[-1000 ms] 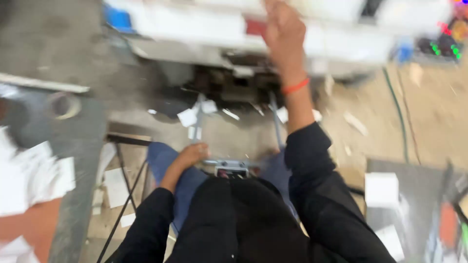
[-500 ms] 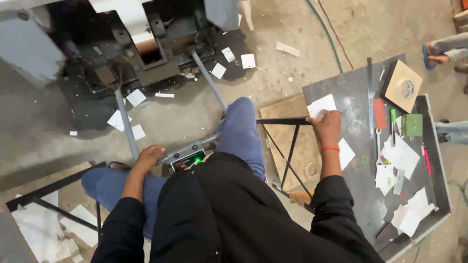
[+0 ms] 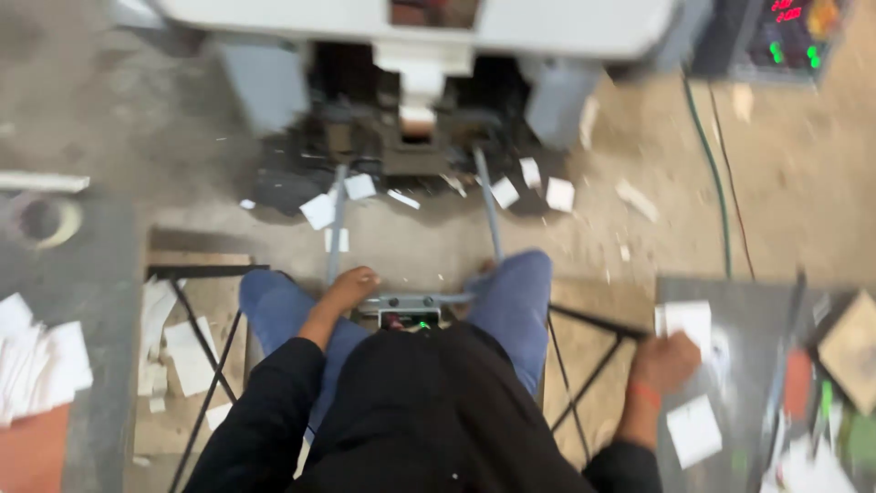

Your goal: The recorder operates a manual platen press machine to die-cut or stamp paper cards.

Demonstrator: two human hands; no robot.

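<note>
The person sits with knees apart, in blue jeans and black sleeves, facing a grey machine [image 3: 420,36] across the concrete floor [image 3: 137,128]. The right hand [image 3: 664,363] is out to the side at the near edge of a dark metal table [image 3: 730,374], its grip pinched on a white card [image 3: 686,321] that stands just above the knuckles; an orange band circles that wrist. A second white card [image 3: 693,431] lies flat on the table just beside the forearm, and further right the table carries a brownish square pad [image 3: 853,349] and some blurred red and green bits I cannot tell apart. The left hand [image 3: 351,288] rests between the knees, fingers curled loosely over the end of a small metal box [image 3: 408,310] with a green light; whether this grip is truly clenched on it I cannot tell. Two thin rods [image 3: 336,224] run from that box forward to the machine's dark base, where white scraps [image 3: 319,210] lie scattered. A stack of white cards [image 3: 41,361] sits far left, and a green cable [image 3: 716,183] trails over the floor on the right
</note>
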